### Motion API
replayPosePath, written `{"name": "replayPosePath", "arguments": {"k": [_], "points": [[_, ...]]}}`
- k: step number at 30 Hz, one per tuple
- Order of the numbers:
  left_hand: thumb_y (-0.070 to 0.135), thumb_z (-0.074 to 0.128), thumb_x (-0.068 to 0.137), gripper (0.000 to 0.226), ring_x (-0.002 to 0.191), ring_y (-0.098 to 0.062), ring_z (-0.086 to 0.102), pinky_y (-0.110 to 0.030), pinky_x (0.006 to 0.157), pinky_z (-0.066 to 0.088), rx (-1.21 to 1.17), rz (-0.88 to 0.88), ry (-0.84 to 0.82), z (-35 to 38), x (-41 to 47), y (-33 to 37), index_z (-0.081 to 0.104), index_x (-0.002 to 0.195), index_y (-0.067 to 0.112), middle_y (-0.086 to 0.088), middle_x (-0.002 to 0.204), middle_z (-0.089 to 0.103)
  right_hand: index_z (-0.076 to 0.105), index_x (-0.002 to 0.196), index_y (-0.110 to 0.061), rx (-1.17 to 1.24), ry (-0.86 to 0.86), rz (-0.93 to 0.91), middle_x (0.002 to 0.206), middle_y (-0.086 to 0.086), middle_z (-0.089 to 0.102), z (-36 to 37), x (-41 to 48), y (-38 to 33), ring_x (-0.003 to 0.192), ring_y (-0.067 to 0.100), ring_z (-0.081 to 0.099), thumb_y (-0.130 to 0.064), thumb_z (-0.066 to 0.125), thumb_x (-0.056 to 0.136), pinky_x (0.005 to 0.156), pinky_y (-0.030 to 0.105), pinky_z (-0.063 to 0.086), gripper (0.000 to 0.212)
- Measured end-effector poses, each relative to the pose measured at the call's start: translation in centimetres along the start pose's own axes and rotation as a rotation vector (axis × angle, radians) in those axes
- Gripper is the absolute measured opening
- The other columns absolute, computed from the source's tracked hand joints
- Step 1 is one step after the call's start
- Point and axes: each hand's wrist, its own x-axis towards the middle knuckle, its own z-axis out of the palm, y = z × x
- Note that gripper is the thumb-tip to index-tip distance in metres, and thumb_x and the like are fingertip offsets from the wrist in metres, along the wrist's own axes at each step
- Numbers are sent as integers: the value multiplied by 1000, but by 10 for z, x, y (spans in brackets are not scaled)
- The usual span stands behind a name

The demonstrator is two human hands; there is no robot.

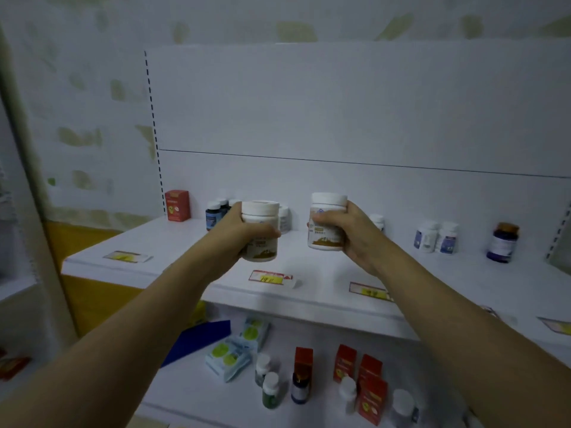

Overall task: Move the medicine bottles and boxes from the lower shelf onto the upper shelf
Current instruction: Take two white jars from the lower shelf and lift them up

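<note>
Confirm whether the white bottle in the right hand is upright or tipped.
Upright, leaning only slightly: the white bottle has its cap on top and its base pointing down, with the right hand gripping its side.

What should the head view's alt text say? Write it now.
Two bare hands hold white-capped medicine bottles over the upper shelf: the left hand grips the left bottle, the right hand the right bottle. A red box and other bottles stand on that shelf; red boxes and small bottles sit on the lower shelf.
</note>
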Motion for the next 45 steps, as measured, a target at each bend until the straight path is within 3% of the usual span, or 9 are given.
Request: {"name": "replayPosePath", "arguments": {"k": [5,11,15,20,25,31,35,40,45], "points": [[3,72,75,40,93,-23,58,-41,87,52,7,-31,32,-22,59,-27,51,104,22,-5,97,58,47,120,-9,-62,78,37,96,5,62,-7,59,25,82,16,65,0,68,80,58,26,55,46],[11,78,71,60,99,-18,60,-23,75,49,197,-32,-17,-63,130,-73,49,123,17,-1,107,61,46,117,-21,-194,171,34,105,1,61,-1,127,65,94,17,62,-4,71,79,88,35,52,48],[12,80,68,59,98,-17,61,-19,70,47,357,-9,-17,-80,172,-98,54,121,13,0,108,63,49,107,-28,-213,200,55,104,-3,61,2,161,88,95,14,61,0,72,78,84,30,52,47],[15,84,64,58,93,-19,60,-32,79,49,491,-9,0,-79,209,-131,57,115,9,-2,108,63,51,118,-24,-338,234,104,107,-4,63,-5,182,115,98,13,61,3,72,76,84,25,53,54],[20,85,61,56,91,-20,59,-30,76,46,550,-21,60,-73,232,-163,59,110,10,-7,110,63,54,114,-21,-477,323,193,118,3,65,-17,196,141,111,21,61,-4,79,70,98,40,51,53],[24,85,60,60,90,-17,56,-26,72,42,529,-36,64,-70,258,-180,56,112,13,-6,111,59,55,119,-22,-687,381,199,121,4,58,-25,225,151,103,17,61,-20,84,64,91,34,52,62],[25,86,56,62,92,-20,63,-33,76,52,551,-52,58,-69,269,-184,58,110,11,-8,111,63,55,123,-18,-794,418,195,123,9,59,-25,244,156,105,23,61,-20,84,63,92,37,52,67],[51,73,32,86,89,-19,66,-39,80,57,583,-84,-26,-67,279,-183,61,110,16,-8,108,63,54,116,-5,-886,495,174,118,9,63,-26,262,157,106,24,61,-14,83,67,74,24,41,58],[36,80,49,63,87,-21,68,-29,74,54,617,-110,-70,-68,285,-182,67,106,12,-10,104,67,53,121,-3,-971,540,173,124,16,53,-27,277,165,109,28,55,-21,81,71,76,20,34,60]]}}
